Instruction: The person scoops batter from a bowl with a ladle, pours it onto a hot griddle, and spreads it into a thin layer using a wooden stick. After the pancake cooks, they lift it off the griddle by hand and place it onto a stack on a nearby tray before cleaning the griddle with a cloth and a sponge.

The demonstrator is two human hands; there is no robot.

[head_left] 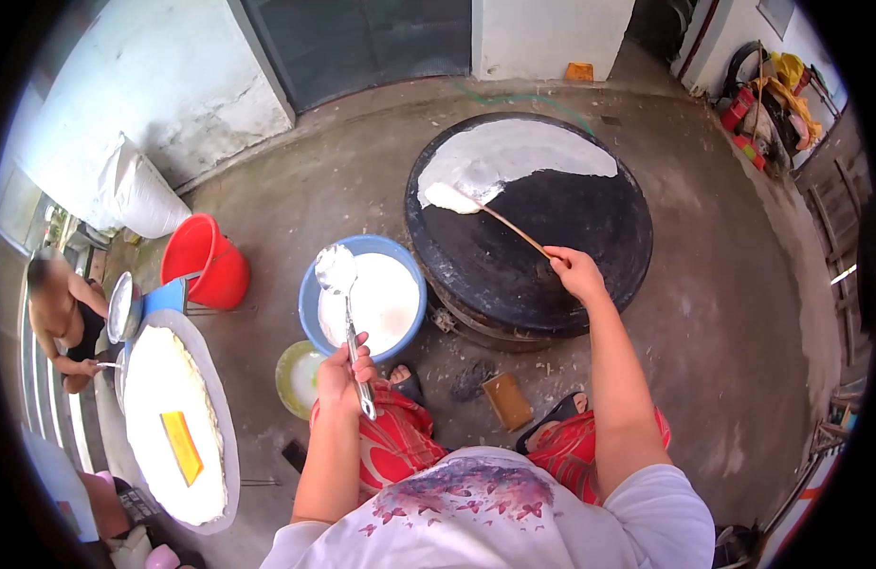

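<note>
My right hand [578, 273] grips the thin wooden handle of a spreader [452, 198], whose white-coated head rests on a large round black griddle [552, 256]. White batter [514, 152] covers the griddle's far side; the near part is bare black. In my left hand [346, 377] is a metal ladle [337, 270], coated white, its bowl over the left part of a blue basin [421, 308] of white liquid. Below the basin at the left stands a small green bowl [288, 379], also holding white liquid.
A red bucket [206, 261] and white sack [144, 194] stand left. An oval board [231, 474] bears a white sheet and a yellow scraper [181, 448]. A person [63, 318] sits at far left. A brown block [507, 401] lies between my feet.
</note>
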